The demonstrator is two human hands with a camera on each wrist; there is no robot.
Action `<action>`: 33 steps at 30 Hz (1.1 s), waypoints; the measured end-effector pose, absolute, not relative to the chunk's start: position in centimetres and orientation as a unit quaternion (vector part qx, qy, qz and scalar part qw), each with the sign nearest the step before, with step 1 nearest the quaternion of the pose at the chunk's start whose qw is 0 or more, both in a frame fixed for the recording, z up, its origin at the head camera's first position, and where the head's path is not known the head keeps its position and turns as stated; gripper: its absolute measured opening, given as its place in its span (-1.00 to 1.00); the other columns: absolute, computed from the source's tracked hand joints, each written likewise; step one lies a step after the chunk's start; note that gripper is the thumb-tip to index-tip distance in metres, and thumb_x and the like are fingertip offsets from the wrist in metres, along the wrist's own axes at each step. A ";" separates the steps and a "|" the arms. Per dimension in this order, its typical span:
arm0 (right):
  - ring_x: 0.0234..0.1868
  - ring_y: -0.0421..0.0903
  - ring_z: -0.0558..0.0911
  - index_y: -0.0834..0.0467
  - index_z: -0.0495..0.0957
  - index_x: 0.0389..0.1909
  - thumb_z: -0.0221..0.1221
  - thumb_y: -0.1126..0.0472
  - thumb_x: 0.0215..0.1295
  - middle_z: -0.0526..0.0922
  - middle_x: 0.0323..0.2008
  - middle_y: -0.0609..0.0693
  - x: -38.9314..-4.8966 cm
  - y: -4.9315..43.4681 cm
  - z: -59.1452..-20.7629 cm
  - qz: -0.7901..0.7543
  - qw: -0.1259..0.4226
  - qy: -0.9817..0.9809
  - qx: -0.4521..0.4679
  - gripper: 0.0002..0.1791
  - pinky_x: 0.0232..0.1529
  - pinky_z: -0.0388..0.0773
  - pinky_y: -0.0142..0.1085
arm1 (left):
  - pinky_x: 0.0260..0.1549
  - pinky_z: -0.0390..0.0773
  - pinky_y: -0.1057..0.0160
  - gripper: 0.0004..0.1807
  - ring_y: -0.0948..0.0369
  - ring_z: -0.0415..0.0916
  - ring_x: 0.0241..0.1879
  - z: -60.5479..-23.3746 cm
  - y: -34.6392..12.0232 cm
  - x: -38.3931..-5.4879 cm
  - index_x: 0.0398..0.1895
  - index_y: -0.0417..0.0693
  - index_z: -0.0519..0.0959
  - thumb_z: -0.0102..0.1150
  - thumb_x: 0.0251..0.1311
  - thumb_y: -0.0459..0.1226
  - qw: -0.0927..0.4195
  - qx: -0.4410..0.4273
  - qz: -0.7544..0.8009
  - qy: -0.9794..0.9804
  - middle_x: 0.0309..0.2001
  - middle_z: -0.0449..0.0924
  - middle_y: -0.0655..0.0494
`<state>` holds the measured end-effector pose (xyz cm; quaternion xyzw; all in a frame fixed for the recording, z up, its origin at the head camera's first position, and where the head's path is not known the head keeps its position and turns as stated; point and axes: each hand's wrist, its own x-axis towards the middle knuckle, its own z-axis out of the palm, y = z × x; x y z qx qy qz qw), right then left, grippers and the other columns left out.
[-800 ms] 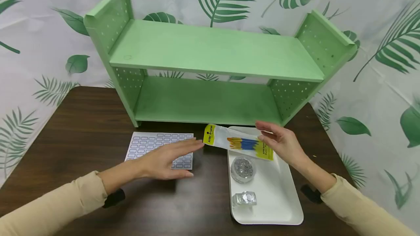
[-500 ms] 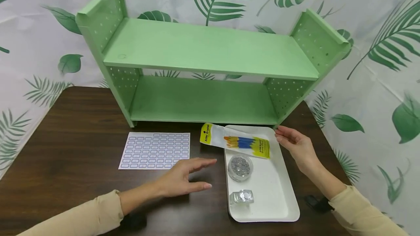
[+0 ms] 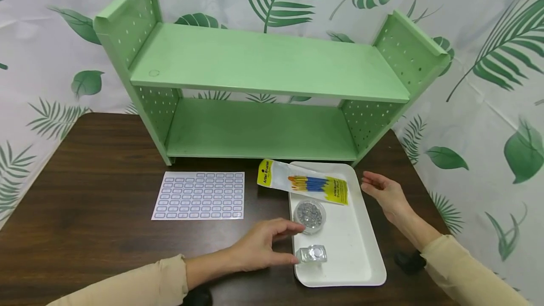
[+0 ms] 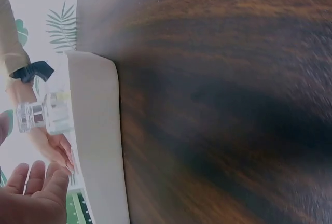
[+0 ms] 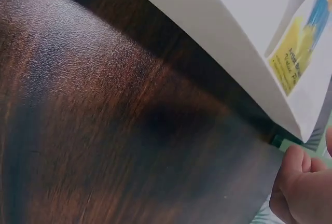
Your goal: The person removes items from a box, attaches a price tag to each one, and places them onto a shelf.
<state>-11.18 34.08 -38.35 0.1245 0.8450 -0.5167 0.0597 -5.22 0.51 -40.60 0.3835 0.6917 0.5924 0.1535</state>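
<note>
My left hand (image 3: 267,247) reaches over the white tray's (image 3: 354,259) left edge, thumb and fingers spread apart. Its thumb tip is right by a small clear bottle with a clear cap (image 3: 311,254), which stands near the tray's front. In the left wrist view this bottle (image 4: 58,112) is upright, the curled fingertips apart from it. The left index finger overlaps a round clear jar of silvery bits (image 3: 310,216). My right hand (image 3: 388,199) is just outside the tray's right edge, fingers loosely bent, holding nothing. A pack of artist brushes (image 3: 312,183) lies across the tray's back left corner.
A white sheet of blue-framed labels (image 3: 199,196) lies on the dark wooden table (image 3: 106,178), left of the tray. Behind stands a green two-level shelf (image 3: 263,129), its front edge close to the tray. A leaf-patterned backdrop (image 3: 476,107) hangs behind the table.
My right hand has moved right, off the brush pack and past the tray's edge. My left hand has moved right and nearer, from over the label sheet to the bottle.
</note>
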 end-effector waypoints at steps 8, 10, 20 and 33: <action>-0.08 -0.21 0.47 0.40 0.20 0.31 0.07 0.28 0.35 0.41 0.10 0.26 -12.3 34.0 -39.2 -0.470 0.093 0.864 0.156 -0.44 -0.02 0.47 -0.47 | 0.11 0.40 0.40 -0.44 0.26 0.46 0.11 -40.9 1.5 -4.8 0.07 -0.24 0.50 0.42 -0.08 -0.36 0.188 0.345 0.604 0.693 0.09 0.54 -0.12; -0.02 -0.09 0.46 0.39 0.20 0.31 0.06 0.28 0.35 0.41 0.10 0.25 -12.5 33.8 -39.2 -0.463 0.100 0.866 0.161 -0.44 0.08 0.45 -0.31 | 0.10 0.41 0.41 -0.44 0.27 0.46 0.10 -41.0 1.6 -4.7 0.07 -0.22 0.50 0.43 -0.09 -0.36 0.192 0.342 0.604 0.694 0.09 0.54 -0.10; -0.02 -0.01 0.43 0.41 0.25 0.28 0.05 0.33 0.34 0.42 0.05 0.23 -13.4 33.4 -39.0 -0.446 0.094 0.875 0.164 -0.49 -0.21 0.45 -0.54 | 0.08 0.42 0.41 -0.46 0.22 0.49 0.08 -41.0 2.3 -4.7 0.03 -0.22 0.52 0.44 -0.10 -0.35 0.204 0.331 0.600 0.699 0.05 0.57 -0.04; -0.09 0.00 0.43 0.41 0.29 0.24 0.02 0.40 0.33 0.42 0.00 0.24 -13.3 33.6 -39.6 -0.443 0.086 0.877 0.165 -0.53 -0.29 0.45 -0.58 | -0.02 0.46 0.49 -0.60 0.41 0.49 -0.03 -41.0 3.6 -4.2 -0.10 -0.10 0.60 0.44 -0.07 -0.29 0.190 0.317 0.592 0.717 -0.09 0.65 0.11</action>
